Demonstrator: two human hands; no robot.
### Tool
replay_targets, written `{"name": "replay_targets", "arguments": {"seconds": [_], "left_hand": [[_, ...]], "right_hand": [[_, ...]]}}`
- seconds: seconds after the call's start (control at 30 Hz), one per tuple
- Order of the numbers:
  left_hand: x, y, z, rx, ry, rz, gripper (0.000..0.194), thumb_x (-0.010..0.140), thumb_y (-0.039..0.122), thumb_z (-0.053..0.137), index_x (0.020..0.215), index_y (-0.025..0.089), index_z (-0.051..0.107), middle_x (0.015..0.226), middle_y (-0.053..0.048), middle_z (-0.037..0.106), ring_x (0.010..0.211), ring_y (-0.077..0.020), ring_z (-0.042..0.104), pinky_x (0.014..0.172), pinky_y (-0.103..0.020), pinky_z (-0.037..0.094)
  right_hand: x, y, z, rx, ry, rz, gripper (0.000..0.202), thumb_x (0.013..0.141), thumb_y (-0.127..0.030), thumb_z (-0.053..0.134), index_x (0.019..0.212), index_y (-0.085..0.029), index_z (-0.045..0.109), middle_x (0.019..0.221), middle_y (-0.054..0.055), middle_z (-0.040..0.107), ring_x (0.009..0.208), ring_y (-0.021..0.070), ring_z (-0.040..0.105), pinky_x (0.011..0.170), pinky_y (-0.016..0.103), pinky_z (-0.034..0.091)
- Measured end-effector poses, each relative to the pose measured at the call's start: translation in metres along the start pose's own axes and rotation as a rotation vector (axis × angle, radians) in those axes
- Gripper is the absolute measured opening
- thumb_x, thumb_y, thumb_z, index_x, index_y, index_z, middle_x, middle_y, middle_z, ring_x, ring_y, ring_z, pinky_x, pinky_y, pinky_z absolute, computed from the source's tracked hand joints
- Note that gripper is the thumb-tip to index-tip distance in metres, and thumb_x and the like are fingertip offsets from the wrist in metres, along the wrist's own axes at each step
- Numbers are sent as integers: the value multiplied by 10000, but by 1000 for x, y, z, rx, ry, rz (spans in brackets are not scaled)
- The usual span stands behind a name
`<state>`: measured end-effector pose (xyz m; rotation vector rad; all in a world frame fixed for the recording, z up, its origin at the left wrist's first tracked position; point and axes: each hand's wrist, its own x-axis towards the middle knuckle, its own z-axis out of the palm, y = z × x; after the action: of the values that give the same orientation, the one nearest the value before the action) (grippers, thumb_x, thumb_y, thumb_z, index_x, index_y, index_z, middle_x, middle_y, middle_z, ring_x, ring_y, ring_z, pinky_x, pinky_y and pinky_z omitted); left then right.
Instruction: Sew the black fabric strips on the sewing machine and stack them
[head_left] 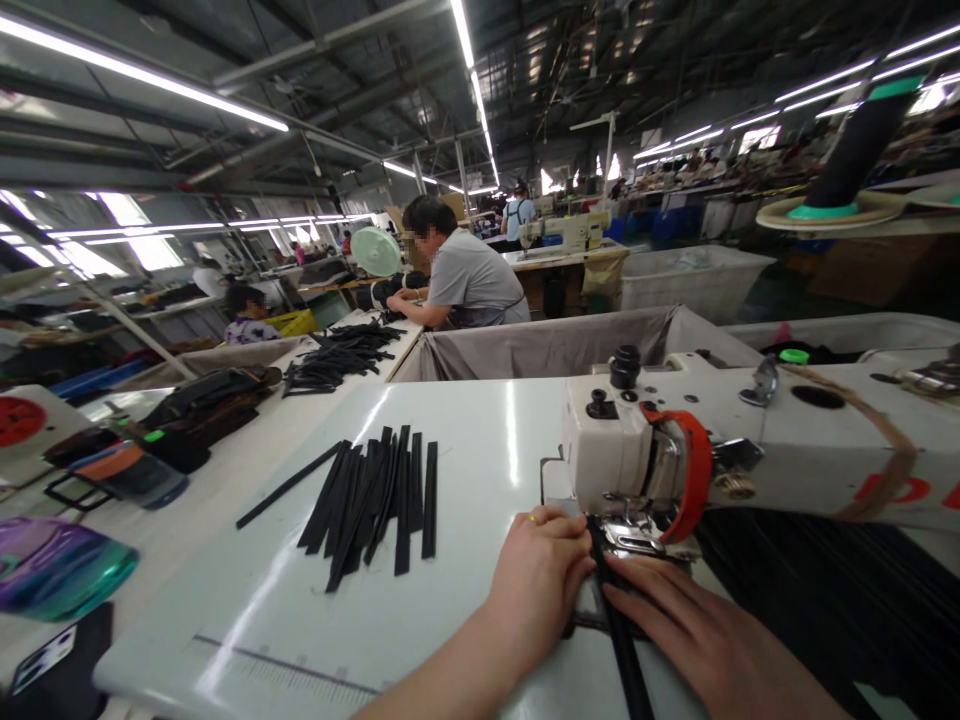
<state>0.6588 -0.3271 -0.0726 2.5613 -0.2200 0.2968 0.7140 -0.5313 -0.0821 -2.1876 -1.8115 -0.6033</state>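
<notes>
Under the head of a white sewing machine runs a long black strip, its near end hanging toward me. My left hand is closed on the strip's left side by the needle area, fingertips pressed together. On the other side, my right hand lies against the strip with its fingers stretched out, close to the metal presser parts. A loose pile of black strips rests on the pale table left of my hands.
A purple and teal bottle, a phone and a mug stand at the left. Another person works beyond a grey cloth bin. Dark fabric lies at the right, below the machine arm.
</notes>
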Motion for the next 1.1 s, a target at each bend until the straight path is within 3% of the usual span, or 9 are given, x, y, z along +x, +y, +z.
{"name": "replay_targets", "arguments": {"seconds": [0.17,0.47,0.67,0.97,1.1], "left_hand": [[-2,0,3,111,-44,-20,137,938,244,599,1044,214,680,1189,-18,694,1102,-233,594,940,-392,486],[-5,-3,21,211,-18,-23,220,960,169,502,1114,235,644,1205,-46,676,1142,-215,584,958,-358,506],[-4,0,20,238,-8,-29,212,969,186,517,1140,204,640,1256,-43,663,1175,-208,573,984,-346,500],[0,-3,22,222,-36,-38,191,970,199,534,1130,199,638,1225,-34,674,1135,-204,584,962,-348,499],[-1,3,14,154,-36,-62,146,974,194,522,1033,210,654,1148,-32,691,1084,-211,588,928,-370,490]], "right_hand": [[2,0,-4,-50,48,-41,845,675,-746,660,1192,-78,663,1214,191,667,1035,314,665,774,360,589],[8,-5,-6,-105,118,-59,795,756,-721,576,1144,-35,676,1165,204,687,998,294,684,757,339,594],[5,-7,-3,-82,70,-23,852,670,-680,671,1201,-15,644,1223,217,656,1056,324,655,810,377,586],[5,-4,-6,-52,63,-40,818,662,-642,699,1198,-26,646,1221,214,655,1059,318,644,826,367,573],[6,-8,-3,24,15,55,812,636,-583,731,1234,-45,625,1233,207,646,1070,330,633,852,395,563]]}}
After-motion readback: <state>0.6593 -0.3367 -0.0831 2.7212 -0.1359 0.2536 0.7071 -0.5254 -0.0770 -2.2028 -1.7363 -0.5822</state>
